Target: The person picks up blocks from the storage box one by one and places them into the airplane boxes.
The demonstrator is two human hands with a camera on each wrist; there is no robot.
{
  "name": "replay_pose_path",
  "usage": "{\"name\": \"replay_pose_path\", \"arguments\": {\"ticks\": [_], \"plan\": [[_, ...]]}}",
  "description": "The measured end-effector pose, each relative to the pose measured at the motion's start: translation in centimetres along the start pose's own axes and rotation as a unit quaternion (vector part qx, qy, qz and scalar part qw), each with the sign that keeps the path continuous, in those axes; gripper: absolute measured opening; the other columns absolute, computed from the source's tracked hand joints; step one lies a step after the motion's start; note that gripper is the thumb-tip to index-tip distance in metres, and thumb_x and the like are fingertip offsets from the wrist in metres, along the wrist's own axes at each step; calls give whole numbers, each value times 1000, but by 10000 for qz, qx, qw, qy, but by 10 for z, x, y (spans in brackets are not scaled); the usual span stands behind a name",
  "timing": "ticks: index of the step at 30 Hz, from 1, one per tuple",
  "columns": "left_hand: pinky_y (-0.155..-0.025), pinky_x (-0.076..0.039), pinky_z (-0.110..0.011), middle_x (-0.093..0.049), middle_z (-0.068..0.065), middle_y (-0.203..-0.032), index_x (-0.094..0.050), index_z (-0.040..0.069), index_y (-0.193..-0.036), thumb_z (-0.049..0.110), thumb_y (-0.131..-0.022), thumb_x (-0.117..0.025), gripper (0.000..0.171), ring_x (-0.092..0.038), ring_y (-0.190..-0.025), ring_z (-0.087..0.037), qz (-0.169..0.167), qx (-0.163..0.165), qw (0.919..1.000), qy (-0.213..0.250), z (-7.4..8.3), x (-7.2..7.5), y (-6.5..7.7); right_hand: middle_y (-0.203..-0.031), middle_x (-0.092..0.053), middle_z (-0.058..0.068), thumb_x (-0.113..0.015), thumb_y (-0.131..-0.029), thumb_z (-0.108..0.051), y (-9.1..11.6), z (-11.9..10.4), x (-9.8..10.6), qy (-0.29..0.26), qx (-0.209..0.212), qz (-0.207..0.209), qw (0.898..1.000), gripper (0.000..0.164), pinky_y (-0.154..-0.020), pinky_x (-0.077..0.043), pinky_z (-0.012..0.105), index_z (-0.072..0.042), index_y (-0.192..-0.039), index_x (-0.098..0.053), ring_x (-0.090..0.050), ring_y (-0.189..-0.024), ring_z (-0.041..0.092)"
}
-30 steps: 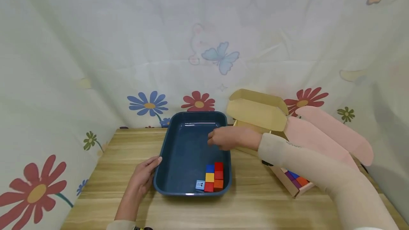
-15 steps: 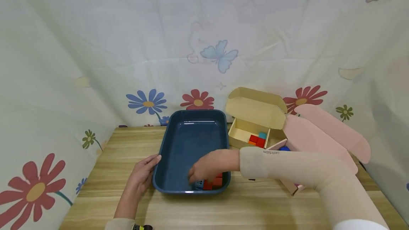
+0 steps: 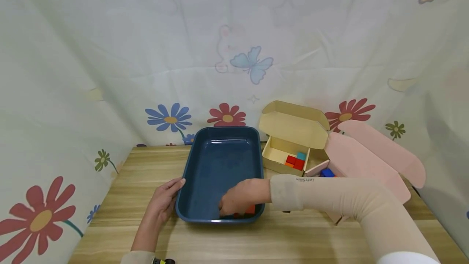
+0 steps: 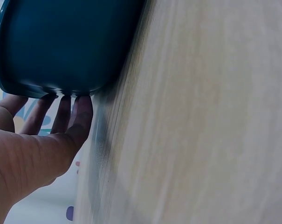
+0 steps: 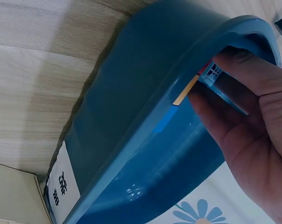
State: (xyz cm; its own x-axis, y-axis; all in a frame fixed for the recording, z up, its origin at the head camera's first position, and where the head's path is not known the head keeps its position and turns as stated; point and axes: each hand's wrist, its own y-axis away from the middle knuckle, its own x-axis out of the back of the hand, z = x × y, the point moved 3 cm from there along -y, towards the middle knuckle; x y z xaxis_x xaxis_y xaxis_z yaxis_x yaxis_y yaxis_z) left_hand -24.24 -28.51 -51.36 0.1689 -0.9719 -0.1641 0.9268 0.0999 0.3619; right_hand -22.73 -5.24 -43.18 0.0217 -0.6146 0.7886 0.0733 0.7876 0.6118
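A deep dark-blue tray (image 3: 209, 166) stands on the wooden table. My left hand (image 3: 166, 199) holds its left side. The thumb is at the rim, and in the left wrist view several fingertips (image 4: 85, 103) touch the outer wall. Inside the near right corner, my right hand (image 3: 242, 196) pinches a light-blue patterned block (image 5: 209, 73) between thumb and fingers. Beside it are a yellow block (image 5: 185, 91) and a blue block (image 5: 165, 119). An orange-red block (image 3: 250, 210) shows past the hand, which hides most of the group in the head view.
Right of the tray stands an open yellow carton (image 3: 282, 154) with red, orange and light-blue blocks in its right end. An open pink carton (image 3: 366, 162) leans beside it, holding a blue block (image 3: 327, 172) and others partly covered by the right sleeve. A patterned curtain (image 3: 183, 52) hangs behind.
My right hand has come from above the tray's far right part down to the blocks in the near corner and covers them. My left hand has stayed at the tray.
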Motion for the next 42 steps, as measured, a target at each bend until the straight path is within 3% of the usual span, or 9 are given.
{"name": "replay_pose_path", "arguments": {"ticks": [13, 22, 34, 42], "plan": [[-82, -53, -27, -68, 1, -103, -49, -4, -133, 22, -86, -70, 57, -64, -95, -10, 35, -3, 10000, 23, 2, -1, 2, -111, -54, -11, -67, -88, -11, 0, -3, 1, 3, -23, 121, 9999, 40, -77, -50, 17, -26, -123, -54, -51, -88, 5], [-81, -54, -27, -69, 1, -100, -50, -3, -133, 24, -86, -70, 57, -64, -93, -11, -26, 26, 10000, -19, 2, -1, 2, -108, -57, -11, -71, -84, -8, 8, 1, 9, 186, 222, 898, 9955, 39, -74, -50, 14, -24, -116, -56, -54, -85, 3], [-82, -53, -27, -68, 1, -102, -49, -3, -134, 24, -86, -70, 58, -64, -94, -10, 54, 83, 9999, -56, 1, 0, 3, -101, -67, -9, -71, -86, -27, 33, 26, 16, -504, -324, 1044, 9927, 36, -66, -52, 13, -26, -120, -62, -62, -76, 3], [-81, -53, -27, -68, 1, -102, -49, -3, -133, 24, -87, -69, 57, -63, -94, -10, 0, 8, 10000, -64, 2, -2, 2, -112, -66, -7, -71, -86, -19, 56, 46, 17, -609, -530, 1130, 9903, 39, -71, -53, 16, -24, -123, -63, -62, -91, 7]]}}
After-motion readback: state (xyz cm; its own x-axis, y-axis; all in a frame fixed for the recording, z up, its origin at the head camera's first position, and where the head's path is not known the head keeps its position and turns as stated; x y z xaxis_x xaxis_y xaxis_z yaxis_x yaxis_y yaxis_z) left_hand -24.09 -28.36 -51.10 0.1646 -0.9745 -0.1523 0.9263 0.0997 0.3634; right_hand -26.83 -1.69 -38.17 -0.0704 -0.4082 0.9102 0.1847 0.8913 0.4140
